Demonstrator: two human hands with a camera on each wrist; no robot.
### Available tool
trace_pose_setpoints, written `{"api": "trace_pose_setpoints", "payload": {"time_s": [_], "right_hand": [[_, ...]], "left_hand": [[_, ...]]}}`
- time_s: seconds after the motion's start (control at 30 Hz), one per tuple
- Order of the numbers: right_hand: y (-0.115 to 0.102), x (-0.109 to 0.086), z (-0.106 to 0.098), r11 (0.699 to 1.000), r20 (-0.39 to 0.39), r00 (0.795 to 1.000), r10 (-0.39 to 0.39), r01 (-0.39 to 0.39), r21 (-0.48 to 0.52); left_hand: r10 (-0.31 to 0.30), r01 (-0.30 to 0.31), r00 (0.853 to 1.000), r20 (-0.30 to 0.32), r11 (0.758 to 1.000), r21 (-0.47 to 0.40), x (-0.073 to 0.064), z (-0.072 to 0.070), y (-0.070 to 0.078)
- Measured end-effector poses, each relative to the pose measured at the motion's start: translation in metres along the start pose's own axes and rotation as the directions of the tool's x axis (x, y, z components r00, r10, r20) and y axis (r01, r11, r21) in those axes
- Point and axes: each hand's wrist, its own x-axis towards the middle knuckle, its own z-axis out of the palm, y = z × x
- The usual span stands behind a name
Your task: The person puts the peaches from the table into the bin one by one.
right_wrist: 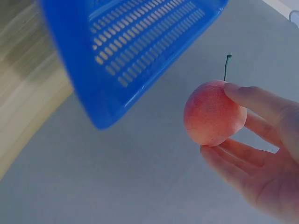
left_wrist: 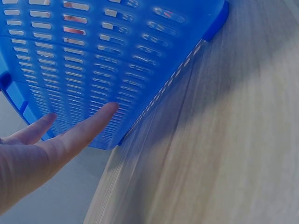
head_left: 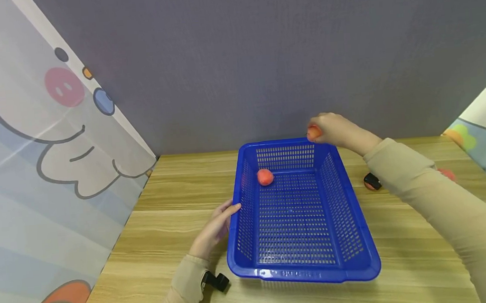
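A blue slotted plastic basket stands on the wooden table, with one orange-pink fruit lying inside near its far left corner. At the left side my left hand holds the rim, thumb over the top edge; two fingers of it stretch along the slotted outer wall in the left wrist view. My right hand is raised by the basket's far right corner. Between thumb and fingertips it pinches a small red-and-yellow apple with a thin green stem.
Beside the right forearm, a reddish round thing shows partly behind the sleeve, and another peeks from under the black wrist device. A grey panel rises behind the table; cartoon-printed curtains hang at the sides.
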Motion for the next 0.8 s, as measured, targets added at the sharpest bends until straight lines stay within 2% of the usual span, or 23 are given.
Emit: {"api": "trace_pose_setpoints", "payload": {"time_s": [0.17, 0.43, 0.8], "right_hand": [[-0.009, 0.011, 0.009, 1.0, 0.033, 0.999, 0.01, -0.011, 0.025], [-0.018, 0.026, 0.028, 0.998, 0.056, 0.998, -0.024, 0.021, 0.055], [-0.03, 0.035, 0.052, 0.994, 0.13, 0.991, 0.025, -0.039, 0.103]], "left_hand": [[0.004, -0.004, 1.0, 0.008, 1.0, 0.011, 0.0, 0.0, 0.0], [-0.002, 0.002, 1.0, 0.012, 1.0, 0.014, 0.0, 0.0, 0.0], [-0.006, 0.006, 1.0, 0.008, 1.0, 0.014, 0.001, -0.001, -0.001]]}}
